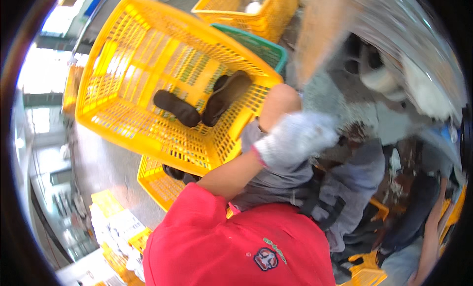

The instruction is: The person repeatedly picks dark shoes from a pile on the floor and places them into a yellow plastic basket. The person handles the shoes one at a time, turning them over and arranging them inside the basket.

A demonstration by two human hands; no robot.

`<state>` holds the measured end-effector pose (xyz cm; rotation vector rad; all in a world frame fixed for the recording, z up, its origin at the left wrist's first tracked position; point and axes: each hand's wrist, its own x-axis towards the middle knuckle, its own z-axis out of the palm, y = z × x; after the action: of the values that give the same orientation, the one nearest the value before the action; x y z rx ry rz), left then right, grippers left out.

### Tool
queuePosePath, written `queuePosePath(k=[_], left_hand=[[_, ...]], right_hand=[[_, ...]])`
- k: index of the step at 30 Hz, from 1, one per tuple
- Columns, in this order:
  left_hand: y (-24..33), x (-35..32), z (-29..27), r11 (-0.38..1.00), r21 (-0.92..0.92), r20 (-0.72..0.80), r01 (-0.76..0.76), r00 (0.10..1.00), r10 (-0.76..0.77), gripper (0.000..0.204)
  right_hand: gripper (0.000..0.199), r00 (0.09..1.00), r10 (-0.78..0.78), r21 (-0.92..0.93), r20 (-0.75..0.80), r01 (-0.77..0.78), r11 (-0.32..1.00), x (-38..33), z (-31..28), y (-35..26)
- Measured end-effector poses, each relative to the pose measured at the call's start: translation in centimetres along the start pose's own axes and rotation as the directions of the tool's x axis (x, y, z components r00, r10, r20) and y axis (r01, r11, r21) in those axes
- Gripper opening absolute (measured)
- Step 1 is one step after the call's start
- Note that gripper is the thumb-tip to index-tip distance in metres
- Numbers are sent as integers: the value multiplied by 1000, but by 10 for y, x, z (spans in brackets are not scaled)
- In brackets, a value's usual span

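My left hand (300, 138) wears a white-grey knitted glove with a pink cuff. It is over my lap, in front of my bent knee (281, 106), and motion smears its fingers, so I cannot tell whether they hold anything. Nearest on the left is a large tilted yellow plastic basket (106, 101). Inside it lie a dark shoe sole (176, 107) and a larger dark sole-shaped piece (229, 96), with another dark piece partly behind. My right hand does not show.
Another yellow basket (276, 15) and a green one (276, 54) stand beyond. A blurred brown board (322, 34) and clear plastic sheeting (404, 30) are at upper right. Another person's arm (431, 236) shows at right. A lower yellow basket (152, 182) holds dark items.
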<state>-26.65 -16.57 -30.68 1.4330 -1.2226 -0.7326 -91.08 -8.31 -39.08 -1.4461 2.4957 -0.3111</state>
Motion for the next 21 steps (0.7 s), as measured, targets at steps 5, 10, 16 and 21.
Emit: queuePosePath(k=[5,10,16,21], left_hand=[[-144,-34,-152,725,304,-846,618,526,-94,60],[-234,-31,-207,298,565,-480,769,600,-640,83],[-117,-48,-224,761,-41,-856,647,370,-361,35],[31,-30,-118,701,-523,-806,-484,549,-223,41]], right_hand=[[51,979,-198,-168,58,205,964,82,-48,-57],[50,915,-373,-188,150,397,898,192,-118,-122],[53,587,-598,553,545,284,783,119,-124,-338],[79,355,-914,630,197,668,395,-56,-45,-437]])
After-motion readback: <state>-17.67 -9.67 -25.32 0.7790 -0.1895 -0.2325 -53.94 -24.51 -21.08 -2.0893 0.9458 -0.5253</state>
